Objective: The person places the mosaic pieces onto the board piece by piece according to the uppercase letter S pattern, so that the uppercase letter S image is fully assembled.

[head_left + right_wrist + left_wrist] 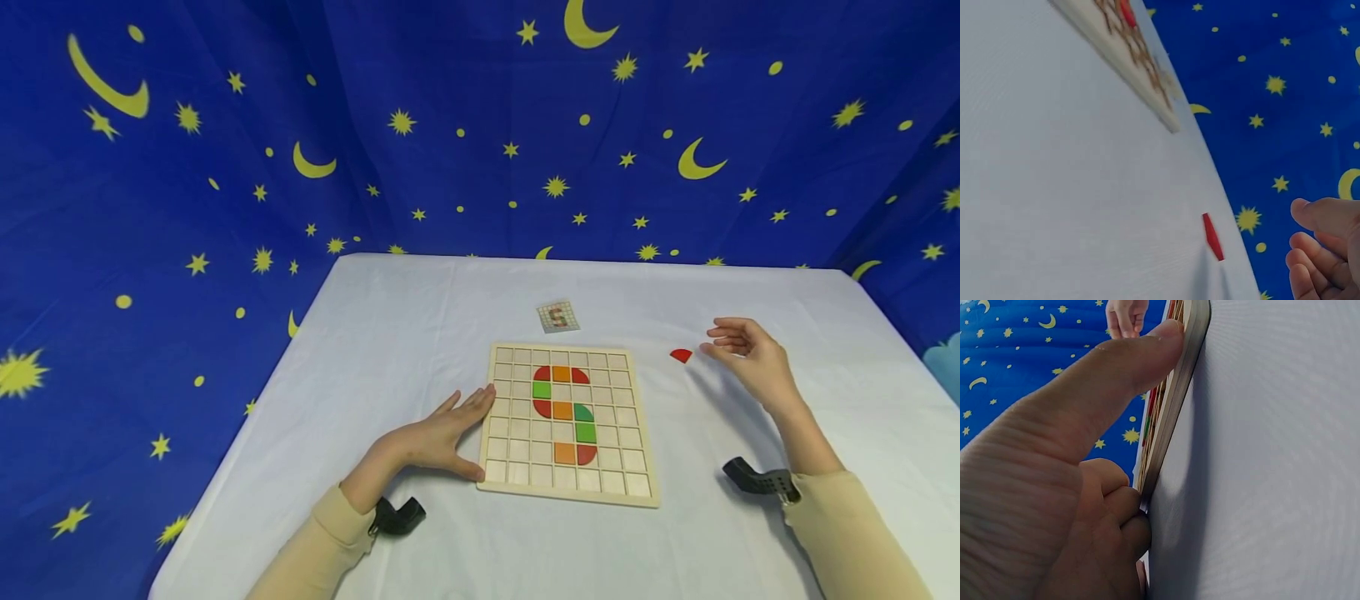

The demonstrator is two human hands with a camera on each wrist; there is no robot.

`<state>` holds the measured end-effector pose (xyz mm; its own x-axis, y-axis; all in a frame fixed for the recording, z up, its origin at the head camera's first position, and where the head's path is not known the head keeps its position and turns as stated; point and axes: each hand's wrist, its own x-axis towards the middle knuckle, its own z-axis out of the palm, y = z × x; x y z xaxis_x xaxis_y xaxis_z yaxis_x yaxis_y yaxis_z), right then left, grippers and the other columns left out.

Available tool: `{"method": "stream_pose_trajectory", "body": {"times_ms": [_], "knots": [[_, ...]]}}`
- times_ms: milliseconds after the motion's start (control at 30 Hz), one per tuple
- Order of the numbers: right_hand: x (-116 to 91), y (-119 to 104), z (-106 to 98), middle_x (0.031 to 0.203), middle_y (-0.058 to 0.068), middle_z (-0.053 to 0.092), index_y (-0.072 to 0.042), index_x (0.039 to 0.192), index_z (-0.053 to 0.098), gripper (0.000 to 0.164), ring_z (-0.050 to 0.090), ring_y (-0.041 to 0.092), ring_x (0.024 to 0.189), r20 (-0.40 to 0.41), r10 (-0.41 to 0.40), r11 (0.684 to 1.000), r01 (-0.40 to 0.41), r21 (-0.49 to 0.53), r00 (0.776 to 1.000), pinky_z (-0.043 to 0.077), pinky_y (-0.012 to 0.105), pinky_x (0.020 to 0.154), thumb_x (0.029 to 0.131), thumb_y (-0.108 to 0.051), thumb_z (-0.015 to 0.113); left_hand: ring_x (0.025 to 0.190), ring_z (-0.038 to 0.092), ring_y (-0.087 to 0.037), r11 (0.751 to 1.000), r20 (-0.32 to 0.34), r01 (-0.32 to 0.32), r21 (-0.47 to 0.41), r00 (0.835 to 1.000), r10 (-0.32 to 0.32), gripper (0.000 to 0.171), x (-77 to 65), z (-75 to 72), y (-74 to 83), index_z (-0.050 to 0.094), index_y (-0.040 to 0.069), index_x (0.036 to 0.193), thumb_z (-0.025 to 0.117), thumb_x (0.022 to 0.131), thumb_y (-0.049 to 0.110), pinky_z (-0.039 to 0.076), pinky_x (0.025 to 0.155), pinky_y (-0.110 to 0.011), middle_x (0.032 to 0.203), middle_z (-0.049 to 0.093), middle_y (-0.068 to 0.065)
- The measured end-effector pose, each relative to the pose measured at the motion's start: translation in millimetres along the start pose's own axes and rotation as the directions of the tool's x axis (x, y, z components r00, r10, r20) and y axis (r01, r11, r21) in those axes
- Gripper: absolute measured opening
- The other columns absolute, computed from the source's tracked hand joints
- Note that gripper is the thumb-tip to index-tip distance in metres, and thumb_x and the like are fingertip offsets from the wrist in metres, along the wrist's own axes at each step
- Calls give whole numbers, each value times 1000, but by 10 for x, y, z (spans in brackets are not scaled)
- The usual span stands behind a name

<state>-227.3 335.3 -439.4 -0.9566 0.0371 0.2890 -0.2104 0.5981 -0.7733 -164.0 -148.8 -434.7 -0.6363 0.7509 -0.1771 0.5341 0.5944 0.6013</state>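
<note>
A wooden grid board (517, 451) lies on the table, with red, orange and green pieces set in its squares in an S-like shape. My left hand (438, 439) touches the board's left edge, thumb by the near corner and fingers extended further up the side. In the left wrist view the thumb (1129, 365) presses on the board's rim (1175, 381). To the right of the board, a loose red quarter-circle piece (681, 356) lies on the cloth. My right hand (756, 367) hovers just right of that piece, fingers loosely bent and holding nothing.
A small pattern card (558, 317) showing a similar S figure lies beyond the board. White cloth (420, 333) covers the table. A blue curtain with moons and stars (480, 100) hangs behind it. Black wrist mounts (757, 479) stick out from both sleeves.
</note>
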Motion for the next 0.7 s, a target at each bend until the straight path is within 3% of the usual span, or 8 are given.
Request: {"method": "stream_pose_trajectory", "body": {"times_ms": [267,700], "knots": [[-35,-60,84,108,21,60,6,125,51,50,51,-10,82,85,45,997,-39,-66,995,41,4,71,87,-21,70,143,0,-20,1000,-6,-5,-3,1000,5,113,2,10,-7,3,0,150,77,76,43,-3,114,-41,157,-2,-9],[-7,14,190,104,22,62,8,119,53,45,47,-10,80,112,0,988,17,-153,994,39,4,70,86,-18,70,142,0,-19,1000,-3,-3,7,1000,3,113,6,14,-24,3,0,150,76,77,44,-3,114,-40,157,-3,-8]]}}
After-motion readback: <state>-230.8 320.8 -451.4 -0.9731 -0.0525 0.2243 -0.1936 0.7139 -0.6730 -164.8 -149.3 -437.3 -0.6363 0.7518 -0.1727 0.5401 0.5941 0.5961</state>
